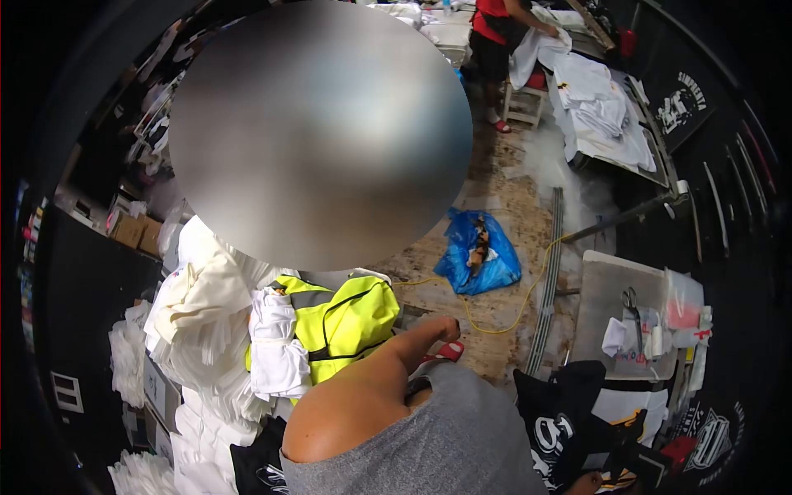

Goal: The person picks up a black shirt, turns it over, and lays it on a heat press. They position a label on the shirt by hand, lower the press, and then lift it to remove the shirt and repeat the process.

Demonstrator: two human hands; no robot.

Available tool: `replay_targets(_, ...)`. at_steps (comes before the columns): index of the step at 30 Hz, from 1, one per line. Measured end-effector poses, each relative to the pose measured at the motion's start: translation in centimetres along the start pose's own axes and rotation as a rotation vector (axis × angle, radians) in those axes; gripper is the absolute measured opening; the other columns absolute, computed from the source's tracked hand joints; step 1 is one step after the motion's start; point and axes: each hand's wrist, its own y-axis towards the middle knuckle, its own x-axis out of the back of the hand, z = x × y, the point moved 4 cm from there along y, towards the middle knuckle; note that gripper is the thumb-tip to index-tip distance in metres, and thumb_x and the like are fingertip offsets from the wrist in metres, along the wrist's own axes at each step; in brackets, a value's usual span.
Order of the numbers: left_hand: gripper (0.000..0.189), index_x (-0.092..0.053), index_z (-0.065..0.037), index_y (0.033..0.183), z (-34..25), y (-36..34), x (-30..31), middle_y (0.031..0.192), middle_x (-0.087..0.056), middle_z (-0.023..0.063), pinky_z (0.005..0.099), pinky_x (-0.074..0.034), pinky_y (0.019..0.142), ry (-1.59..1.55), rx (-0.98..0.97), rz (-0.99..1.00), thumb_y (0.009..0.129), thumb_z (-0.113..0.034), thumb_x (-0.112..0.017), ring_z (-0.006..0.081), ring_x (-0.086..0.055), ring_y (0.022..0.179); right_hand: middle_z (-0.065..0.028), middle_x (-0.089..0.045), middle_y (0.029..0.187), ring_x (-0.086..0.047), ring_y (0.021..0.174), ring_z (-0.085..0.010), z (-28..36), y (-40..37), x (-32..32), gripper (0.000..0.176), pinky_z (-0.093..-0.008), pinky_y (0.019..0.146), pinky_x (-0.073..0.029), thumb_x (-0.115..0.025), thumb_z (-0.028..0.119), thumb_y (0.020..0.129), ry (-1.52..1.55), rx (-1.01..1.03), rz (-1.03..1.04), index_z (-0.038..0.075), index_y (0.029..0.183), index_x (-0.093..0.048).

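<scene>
My left arm reaches forward over the floor, and my left hand point(444, 328) is curled closed with nothing visible in it. Just below it shows a red and white sandal point(450, 351). To its left lies a bright yellow and grey bag or garment point(351, 322), with a rolled white cloth bundle point(279, 342) against it. My right hand point(586, 484) is only partly visible at the bottom edge, near a black shirt with white print point(554, 425). Its fingers are too cut off to show their state.
Stacks of white fabric point(202, 330) rise on the left. Ahead, a blue plastic bag point(483, 268) lies beside a yellow cord point(538, 285). Scissors point(633, 318) rest on a grey board point(598, 289). A person in red point(492, 25) handles white cloth at a table. A blurred oval hides much.
</scene>
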Motion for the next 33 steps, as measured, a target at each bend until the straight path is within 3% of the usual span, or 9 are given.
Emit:
replay_targets(20, 0.041, -0.069, -0.004, 0.117, 3.7, 2.6, -4.6, 0.119, -0.065, 0.0263, 0.0453, -0.051, 0.095, 0.083, 0.125, 0.024, 0.087, -0.026, -0.051, 0.0393, -0.063, 0.113, -0.0198, -0.069, 0.106, -0.064, 0.102, -0.0324, -7.6, -0.9, -6.4, 0.033, -0.0378, 0.091, -0.05, -0.058, 0.026, 0.098, 0.433, -0.187, 0.343, -0.006, 0.104, -0.067)
replay_targets(21, 0.041, -0.068, -0.005, 0.117, 3.4, 2.9, -4.7, 0.119, -0.065, 0.025, 0.0456, -0.051, 0.095, 0.122, 0.115, 0.011, 0.087, -0.026, -0.05, 0.0395, -0.064, 0.112, -0.0201, -0.069, 0.11, -0.065, 0.104, -0.0321, -8.6, -1.3, -6.7, 0.031, -0.0372, 0.093, -0.051, -0.056, 0.023, 0.099, 0.342, -0.342, 0.344, -0.004, 0.109, -0.068)
replay_targets(22, 0.041, -0.068, -0.006, 0.117, 4.6, 4.7, -5.3, 0.119, -0.066, 0.0234, 0.046, -0.051, 0.095, 0.138, 0.044, -0.026, 0.088, -0.028, -0.049, 0.0398, -0.064, 0.111, -0.02, -0.069, 0.112, -0.066, 0.103, -0.0312, -8.6, -2.1, -6.3, 0.03, -0.038, 0.092, -0.052, -0.056, 0.022, 0.098, 0.209, 0.111, 0.194, 0.0, 0.113, -0.069)
replay_targets(25, 0.048, -0.065, -0.003, 0.124, 0.7, 0.7, -2.2, 0.123, -0.065, 0.0224, 0.0425, -0.05, 0.097, 0.104, -0.039, 0.024, 0.089, -0.031, -0.049, 0.0365, -0.064, 0.112, -0.0169, -0.068, 0.096, -0.066, 0.087, -0.0316, -10.6, -5.0, -6.6, 0.026, -0.0442, 0.074, -0.054, -0.054, 0.023, 0.099, 0.011, -0.147, 0.258, 0.001, 0.1, -0.068)
replay_targets(27, 0.038, -0.062, -0.005, 0.12, 14.4, 15.1, -12.5, 0.108, -0.07, 0.019, 0.0451, -0.056, 0.077, 0.208, -0.257, 0.193, 0.095, -0.029, -0.049, 0.0355, -0.068, 0.091, -0.0124, -0.062, 0.074, -0.061, 0.069, -0.0233, -4.2, -4.9, -3.5, 0.014, -0.0377, 0.068, -0.051, -0.054, 0.011, 0.092, -0.724, 0.36, 0.287, 0.01, 0.081, -0.063)
replay_targets(28, 0.03, -0.062, -0.005, 0.116, 16.1, 15.2, -12.3, 0.095, -0.069, 0.016, 0.0452, -0.056, 0.066, -0.465, -0.154, 0.054, 0.096, -0.023, -0.05, 0.0328, -0.066, 0.077, -0.0178, -0.067, 0.087, -0.066, 0.085, -0.0358, -8.2, -5.3, -6.2, 0.027, -0.0465, 0.08, -0.052, -0.058, 0.024, 0.095, -0.629, 0.192, 0.528, -0.002, 0.099, -0.065)
replay_targets(30, 0.026, -0.063, -0.002, 0.113, 11.5, 11.1, -10.3, 0.098, -0.069, 0.0138, 0.0411, -0.056, 0.066, -0.6, -0.486, 0.229, 0.094, -0.015, -0.051, 0.0235, -0.069, 0.074, -0.0191, -0.071, 0.099, -0.069, 0.093, -0.0284, -2.1, -0.1, 1.6, 0.02, -0.0384, 0.085, -0.052, -0.058, 0.011, 0.091, 0.163, -0.435, 0.146, 0.001, 0.105, -0.067)
replay_targets(31, 0.024, -0.067, -0.002, 0.107, 5.6, 6.8, -7.4, 0.102, -0.069, 0.0124, 0.0378, -0.057, 0.066, -0.014, -0.047, 0.222, 0.093, -0.013, -0.052, 0.0238, -0.071, 0.078, -0.0189, -0.071, 0.099, -0.07, 0.095, -0.0274, -1.6, 0.7, 1.8, 0.017, -0.0355, 0.085, -0.052, -0.061, 0.008, 0.09, 0.319, -0.54, 0.15, 0.003, 0.104, -0.068)
replay_targets(33, 0.024, -0.069, -0.002, 0.106, 3.8, 5.7, -6.9, 0.095, -0.07, 0.0112, 0.0334, -0.057, 0.062, 0.009, -0.276, 0.215, 0.093, -0.017, -0.057, 0.0246, -0.072, 0.077, -0.0146, -0.073, 0.094, -0.072, 0.09, -0.0234, -0.9, 1.4, 1.2, 0.014, -0.0327, 0.082, -0.054, -0.067, 0.007, 0.089, 0.451, -0.473, 0.063, 0.005, 0.102, -0.07)
